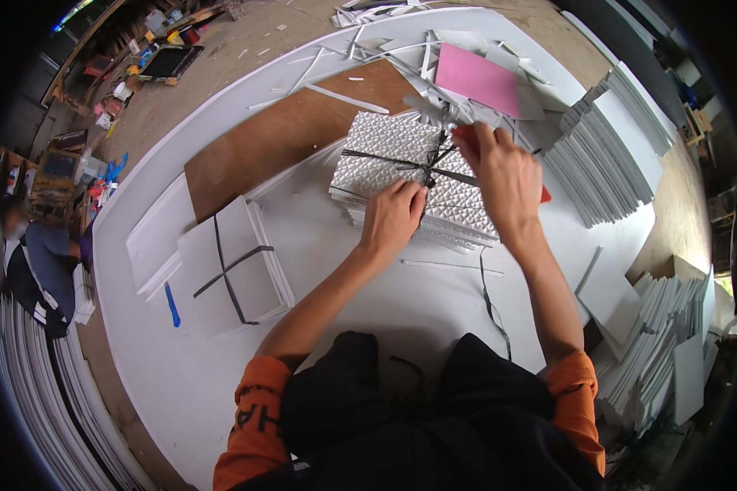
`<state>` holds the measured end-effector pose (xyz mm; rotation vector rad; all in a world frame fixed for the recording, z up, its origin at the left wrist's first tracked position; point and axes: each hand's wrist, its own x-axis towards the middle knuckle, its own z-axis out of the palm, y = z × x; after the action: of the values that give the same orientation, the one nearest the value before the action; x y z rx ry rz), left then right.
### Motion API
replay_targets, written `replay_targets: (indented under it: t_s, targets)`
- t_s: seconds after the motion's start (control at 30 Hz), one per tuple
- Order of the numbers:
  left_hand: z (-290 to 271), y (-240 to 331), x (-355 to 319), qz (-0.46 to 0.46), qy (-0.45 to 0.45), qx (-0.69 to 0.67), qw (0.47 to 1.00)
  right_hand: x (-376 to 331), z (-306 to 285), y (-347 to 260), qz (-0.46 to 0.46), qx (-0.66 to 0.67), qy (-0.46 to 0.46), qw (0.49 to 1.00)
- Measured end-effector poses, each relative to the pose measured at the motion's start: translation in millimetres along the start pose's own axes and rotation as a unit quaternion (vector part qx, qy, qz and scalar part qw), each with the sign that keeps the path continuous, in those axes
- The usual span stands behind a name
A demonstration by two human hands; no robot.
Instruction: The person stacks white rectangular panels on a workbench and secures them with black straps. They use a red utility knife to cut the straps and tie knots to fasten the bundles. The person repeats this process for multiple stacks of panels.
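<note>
A stack of silvery, quilted-textured panels (382, 139) lies in front of me, tied crosswise with a black strap (377, 157) that is knotted near the middle of the top. My left hand (391, 217) rests on the near side of the stack, its fingers bent and closed on the strap just below the knot. Above the stack's right part, my right hand (506, 173) is closed around a red-handled tool (464, 136). Red shows at both ends of that fist. The tool's kind is not clear, as the grip covers its middle and a grey part beyond looks blurred.
Left on the white table (344, 307) sits a strapped stack of white boards (192, 245), beside a blue strip (172, 305). Behind are a brown board (254, 151), white offcuts and a pink sheet (477, 79). Grey panel stacks (602, 159) stand right; a person (47, 254) is far left.
</note>
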<state>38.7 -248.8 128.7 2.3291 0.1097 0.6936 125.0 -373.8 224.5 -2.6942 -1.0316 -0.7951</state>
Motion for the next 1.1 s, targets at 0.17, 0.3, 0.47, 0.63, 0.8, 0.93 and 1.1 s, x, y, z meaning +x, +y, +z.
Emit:
replay_targets:
  t_s: [0.17, 0.3, 0.47, 0.63, 0.8, 0.93, 1.1]
  targets:
    - [-29.6, -8.1, 6.7, 0.046, 0.094, 0.055, 0.993, 41.0, -15.8, 40.7, 0.082, 0.085, 0.088, 0.989]
    - [-83.4, -19.3, 38.5, -0.067, 0.205, 0.012, 0.976, 16.8, 34.9, 147.1, 0.3, 0.3, 0.07, 0.903]
    - [-121.5, -123.2, 31.2, -0.219, 0.125, 0.214, 0.944, -61.7, 130.9, 194.5, 0.509, 0.516, 0.067, 0.685]
    - [-57.9, -167.6, -7.9, -0.403, -0.162, 0.279, 0.856, -201.4, 239.1, 179.0, 0.572, 0.23, -0.213, 0.758]
    - [-68.5, -228.9, -32.7, -0.41, -0.12, 0.13, 0.895, -186.9, 230.2, 158.2, 0.472, 0.122, -0.271, 0.83]
    - [-71.8, -155.4, -1.1, -0.271, 0.052, 0.118, 0.954, -149.2, 174.5, 175.8, 0.41, 0.486, -0.163, 0.755]
    - [-52.6, -37.0, 48.0, 0.032, 0.006, 0.108, 0.994, -90.4, 85.5, 101.9, 0.344, 0.584, -0.3, 0.671]
